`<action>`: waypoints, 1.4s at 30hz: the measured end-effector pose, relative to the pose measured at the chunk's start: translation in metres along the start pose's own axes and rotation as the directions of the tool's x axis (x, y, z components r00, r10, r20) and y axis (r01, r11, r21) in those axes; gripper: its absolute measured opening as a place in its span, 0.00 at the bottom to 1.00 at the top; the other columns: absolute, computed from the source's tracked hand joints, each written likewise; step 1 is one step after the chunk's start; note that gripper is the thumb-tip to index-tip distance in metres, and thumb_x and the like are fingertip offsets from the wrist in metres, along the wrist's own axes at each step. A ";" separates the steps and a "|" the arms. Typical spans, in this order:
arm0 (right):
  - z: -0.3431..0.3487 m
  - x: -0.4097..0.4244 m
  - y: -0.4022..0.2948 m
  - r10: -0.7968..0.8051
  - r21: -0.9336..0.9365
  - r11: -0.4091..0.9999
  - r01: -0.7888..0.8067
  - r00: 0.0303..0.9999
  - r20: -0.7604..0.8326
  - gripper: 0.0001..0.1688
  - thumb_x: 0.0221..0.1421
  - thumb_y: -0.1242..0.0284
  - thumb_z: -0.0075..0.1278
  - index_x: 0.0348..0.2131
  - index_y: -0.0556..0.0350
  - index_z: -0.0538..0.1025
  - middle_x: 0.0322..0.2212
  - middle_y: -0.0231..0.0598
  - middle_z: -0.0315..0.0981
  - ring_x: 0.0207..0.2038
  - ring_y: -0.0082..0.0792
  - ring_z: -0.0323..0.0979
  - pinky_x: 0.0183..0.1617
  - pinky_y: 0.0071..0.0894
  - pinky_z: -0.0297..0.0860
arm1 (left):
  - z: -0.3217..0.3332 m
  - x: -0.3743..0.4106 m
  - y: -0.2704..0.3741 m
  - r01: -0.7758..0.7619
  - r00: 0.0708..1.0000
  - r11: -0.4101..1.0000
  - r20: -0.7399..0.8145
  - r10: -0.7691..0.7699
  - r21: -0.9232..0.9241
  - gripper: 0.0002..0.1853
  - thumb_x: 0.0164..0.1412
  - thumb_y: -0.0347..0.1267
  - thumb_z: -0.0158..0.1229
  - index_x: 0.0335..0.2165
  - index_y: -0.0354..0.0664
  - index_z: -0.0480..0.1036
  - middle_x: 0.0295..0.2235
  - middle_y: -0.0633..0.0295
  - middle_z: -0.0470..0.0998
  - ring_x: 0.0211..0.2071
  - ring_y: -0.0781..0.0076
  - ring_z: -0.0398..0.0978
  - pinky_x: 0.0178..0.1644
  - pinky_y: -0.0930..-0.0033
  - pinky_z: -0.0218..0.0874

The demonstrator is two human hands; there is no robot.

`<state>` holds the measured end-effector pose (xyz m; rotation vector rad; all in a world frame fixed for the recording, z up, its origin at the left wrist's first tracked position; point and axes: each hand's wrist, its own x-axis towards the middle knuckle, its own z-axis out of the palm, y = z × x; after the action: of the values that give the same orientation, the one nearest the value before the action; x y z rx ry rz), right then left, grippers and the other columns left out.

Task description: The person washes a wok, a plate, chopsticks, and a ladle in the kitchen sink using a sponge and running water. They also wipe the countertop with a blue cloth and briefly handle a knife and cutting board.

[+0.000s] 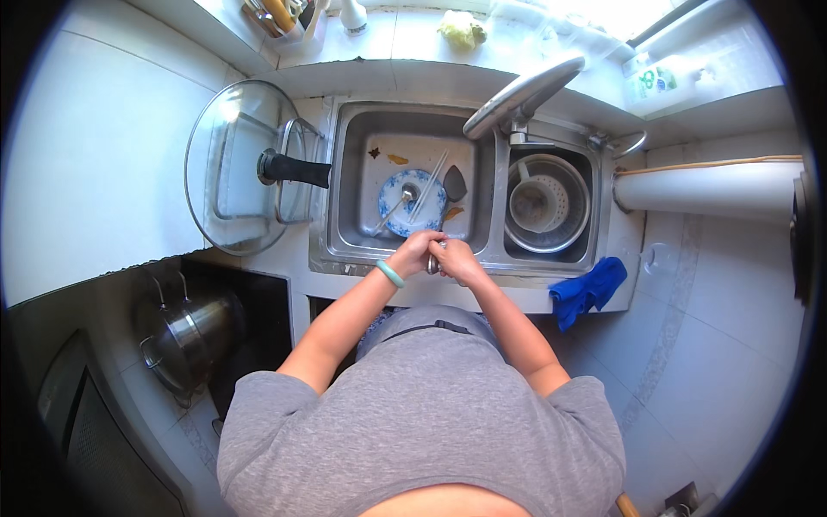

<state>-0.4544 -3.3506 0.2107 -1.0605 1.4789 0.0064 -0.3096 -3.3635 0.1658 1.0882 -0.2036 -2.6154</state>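
Above the sink's front rim, my left hand (417,252) and my right hand (460,260) meet, closed around a shiny metal object (433,262). Fingers cover most of it. A dark spatula (455,185) lies in the left basin, its handle running down towards my hands; I cannot tell whether it joins the metal piece. Also in the left basin (354,194) is a blue-and-white patterned plate (395,216). A metal spoon (395,208) and a pair of pale chopsticks (429,187) rest on the plate.
Food scraps (397,159) lie in the left basin. The faucet (517,97) leans over the divider. A metal pot holding a strainer (537,203) fills the right basin. Blue rubber gloves (588,291) drape over the counter edge. A glass lid (239,194) stands in a rack at left.
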 end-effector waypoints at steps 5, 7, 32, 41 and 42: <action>-0.016 0.003 0.000 -0.176 0.019 0.982 0.186 0.954 -0.241 0.33 0.51 0.51 0.44 0.36 0.69 0.69 0.27 0.64 0.74 0.37 0.59 0.73 0.43 0.45 0.67 | 0.014 -0.002 -0.006 -0.238 0.943 0.951 -0.284 0.177 -0.199 0.09 0.63 0.30 0.45 0.38 0.35 0.64 0.30 0.55 0.72 0.29 0.60 0.72 0.32 0.61 0.67; -0.027 0.015 0.003 -0.255 -0.099 0.967 0.235 0.902 -0.349 0.30 0.54 0.54 0.41 0.40 0.67 0.66 0.28 0.62 0.74 0.36 0.61 0.72 0.43 0.46 0.66 | 0.015 -0.011 -0.005 -0.239 0.945 0.943 -0.280 0.172 -0.229 0.09 0.64 0.30 0.43 0.39 0.36 0.63 0.29 0.56 0.71 0.27 0.62 0.70 0.31 0.63 0.66; -0.074 0.096 -0.041 -0.623 -0.379 0.775 0.506 0.508 -0.595 0.35 0.31 0.62 0.67 0.44 0.46 0.75 0.40 0.37 0.69 0.45 0.42 0.67 0.50 0.38 0.61 | 0.053 -0.129 0.020 -0.156 0.988 0.974 -0.011 0.157 -0.166 0.20 0.68 0.34 0.38 0.56 0.48 0.58 0.18 0.69 0.58 0.11 0.89 0.49 0.10 0.87 0.41; -0.079 0.126 -0.034 -0.343 -0.123 0.937 0.328 0.793 -0.504 0.25 0.42 0.56 0.61 0.37 0.54 0.79 0.31 0.50 0.77 0.36 0.50 0.75 0.40 0.41 0.69 | 0.055 -0.136 0.009 -0.165 0.986 0.976 -0.060 0.158 -0.144 0.20 0.68 0.34 0.39 0.57 0.49 0.58 0.17 0.70 0.57 0.11 0.90 0.49 0.10 0.87 0.41; -0.079 0.129 -0.032 -0.344 -0.094 0.934 0.345 0.792 -0.504 0.24 0.44 0.57 0.60 0.37 0.54 0.79 0.31 0.51 0.77 0.37 0.51 0.75 0.40 0.41 0.69 | 0.059 -0.138 0.010 -0.173 0.983 0.975 -0.081 0.163 -0.136 0.19 0.68 0.34 0.39 0.56 0.48 0.59 0.18 0.70 0.57 0.11 0.90 0.49 0.10 0.87 0.41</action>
<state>-0.4745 -3.4899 0.1465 -1.3894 1.7286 -0.5846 -0.2573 -3.3270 0.3018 1.0614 -0.0871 -2.3981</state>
